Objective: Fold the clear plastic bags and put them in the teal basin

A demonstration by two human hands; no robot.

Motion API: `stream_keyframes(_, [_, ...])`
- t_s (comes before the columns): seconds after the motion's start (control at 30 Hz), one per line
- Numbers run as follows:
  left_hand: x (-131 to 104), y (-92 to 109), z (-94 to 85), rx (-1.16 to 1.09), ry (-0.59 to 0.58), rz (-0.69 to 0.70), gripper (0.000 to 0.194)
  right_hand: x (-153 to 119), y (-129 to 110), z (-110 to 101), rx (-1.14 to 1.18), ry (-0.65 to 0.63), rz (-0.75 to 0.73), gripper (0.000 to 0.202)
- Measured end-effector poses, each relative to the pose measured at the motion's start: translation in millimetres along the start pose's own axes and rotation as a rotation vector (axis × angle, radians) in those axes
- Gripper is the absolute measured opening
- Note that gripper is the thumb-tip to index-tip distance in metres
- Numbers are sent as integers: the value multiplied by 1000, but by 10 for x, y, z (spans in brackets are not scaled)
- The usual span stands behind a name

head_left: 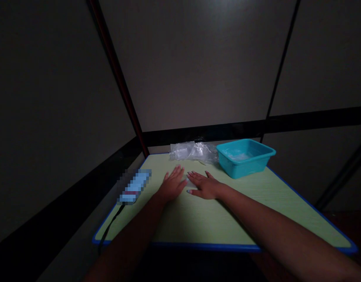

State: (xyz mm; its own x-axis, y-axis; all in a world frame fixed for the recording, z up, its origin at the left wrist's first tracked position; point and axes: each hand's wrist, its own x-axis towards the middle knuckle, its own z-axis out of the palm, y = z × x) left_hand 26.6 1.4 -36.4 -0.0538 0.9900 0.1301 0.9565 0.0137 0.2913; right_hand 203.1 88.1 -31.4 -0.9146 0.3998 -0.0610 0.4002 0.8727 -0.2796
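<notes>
On the pale green table [215, 223], my left hand [172, 184] lies palm down with its fingers stretched forward. Beside it, my right hand [206, 186] is also flat, its fingers pointing left and its thumb apart. A small, pale, thin flat piece [191, 183] shows between the two hands, partly covered by the right fingers. Its kind is too unclear to tell. Neither hand is closed round anything.
A turquoise plastic basin [245, 166] with something whitish inside stands at the back right. Crumpled clear plastic [195, 151] lies along the back edge. A blurred phone-like device [135, 188] with a black cable [111, 225] is at the left. Walls stand behind and left.
</notes>
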Motion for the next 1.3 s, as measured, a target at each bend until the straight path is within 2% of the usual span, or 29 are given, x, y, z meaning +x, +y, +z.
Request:
stream_keyframes(0.07, [-3,76,12,-87,-97,161,58,0,5,6,3,8,-7,79])
stream_keyframes(0.13, [1,129,30,-120,-142,189,58,-3,6,4,4,17,-9,77])
stream_keyframes(0.27, [5,123,37,-19,-165,61,59,-1,2,-6,10,3,1,78])
stream_keyframes(0.47, [-7,-32,-33,158,-194,-151,63,12,-8,-8,19,-23,22,77])
stream_keyframes(0.63, [1,-137,-43,188,-122,-353,72,7,-14,-18,12,-27,29,77])
stream_keyframes(0.7, [3,-145,-48,186,-69,-385,72,12,-5,-10,15,-22,26,77])
stream_keyframes(0.8, [2,-111,-57,139,-36,-227,65,22,11,17,25,-6,17,78])
stream_keyframes(0.87, [2,-75,-54,99,-68,-70,61,22,15,40,39,14,3,80])
stream_keyframes(0.93, [1,-52,-45,88,-133,17,60,17,15,55,58,50,-14,82])
stream_keyframes(1.03, [-1,-70,-43,111,-185,19,62,11,26,40,80,161,-1,75])
stream_keyframes(1.17, [6,-148,-82,131,-78,-30,60,26,100,-44,32,311,83,44])
stream_keyframes(1.23, [13,-169,-101,134,-32,-41,58,40,146,-81,-9,345,146,32])
stream_keyframes(1.3, [17,-170,-107,122,-34,-32,57,54,176,-95,-38,369,226,25])
